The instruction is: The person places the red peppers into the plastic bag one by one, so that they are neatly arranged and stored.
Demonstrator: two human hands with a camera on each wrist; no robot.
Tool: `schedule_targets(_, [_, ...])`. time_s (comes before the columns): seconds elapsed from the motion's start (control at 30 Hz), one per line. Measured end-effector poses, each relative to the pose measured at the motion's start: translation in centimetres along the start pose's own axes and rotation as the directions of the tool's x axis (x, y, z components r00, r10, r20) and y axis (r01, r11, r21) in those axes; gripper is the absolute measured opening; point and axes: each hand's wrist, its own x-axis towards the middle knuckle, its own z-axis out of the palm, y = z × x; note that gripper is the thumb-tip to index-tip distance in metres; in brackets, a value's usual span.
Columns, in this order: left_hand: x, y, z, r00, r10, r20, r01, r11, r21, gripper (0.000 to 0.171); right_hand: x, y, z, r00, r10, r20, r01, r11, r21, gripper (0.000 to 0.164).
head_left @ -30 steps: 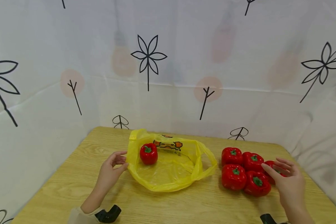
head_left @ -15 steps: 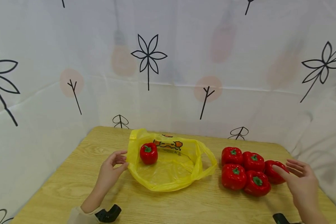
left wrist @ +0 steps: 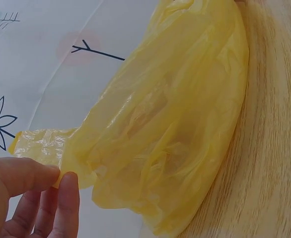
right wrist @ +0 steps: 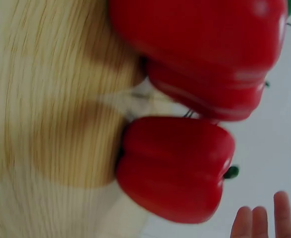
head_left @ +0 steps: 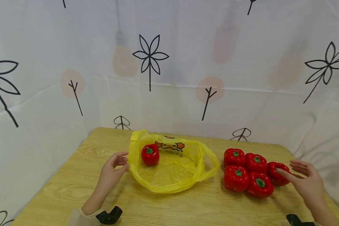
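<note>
A: What is the yellow plastic bag (head_left: 172, 177) lying on?

B: A wooden tabletop (head_left: 186, 210), pale, with streaky grain. The bag sits mouth open, one handle loop out on its right, an orange and black print on its back wall.

A: And the room beyond it?

B: White fabric (head_left: 172, 106) hangs behind the bag and down both sides of it, softly creased, printed with black line flowers, twigs and pale peach circles.

A: Where are the red bell peppers?

B: One red bell pepper (head_left: 150, 157), green stem up, is inside the bag, towards its left. Five more stand clustered to the bag's right, the farthest pepper (head_left: 276, 179) included.

A: The hands?

B: The left hand (head_left: 113, 171), at the bag's left edge, pinches the plastic between thumb and fingertip. The right hand (head_left: 309, 182), well right of the bag, is loose and holds nothing, fingers extended beside that farthest pepper. Its thumb overlaps the pepper from above; I can't tell whether they touch.
</note>
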Motion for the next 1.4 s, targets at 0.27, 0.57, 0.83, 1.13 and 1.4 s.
schedule_targets(0.27, [0.1,0.0,0.0,1.000,-0.009,-0.003,0.009,1.000,0.003,0.037,1.1,1.6,-0.3,0.996,-0.057,0.071,0.063,0.995,-0.081,0.041])
schedule_targets(0.57, [0.1,-0.2,0.1,1.000,0.013,-0.005,-0.013,1.000,-0.005,0.037,2.0,3.0,-0.5,0.988,-0.009,0.154,0.039,0.980,-0.194,0.074])
schedule_targets(0.83, [0.1,-0.4,0.2,0.999,0.032,-0.005,-0.032,0.999,0.000,0.037,2.5,3.2,-0.5,0.957,0.002,0.290,0.057,0.979,-0.194,0.084])
schedule_targets(1.13, [0.2,-0.3,0.2,1.000,0.027,0.007,-0.027,1.000,-0.010,0.036,2.8,3.7,-0.2,0.935,0.061,0.350,0.015,0.978,-0.209,0.089])
schedule_targets(1.4, [0.1,-0.4,0.0,1.000,0.022,0.006,-0.022,1.000,-0.013,0.037,2.7,4.1,0.4,0.948,0.055,0.315,-0.004,0.987,-0.159,0.087])
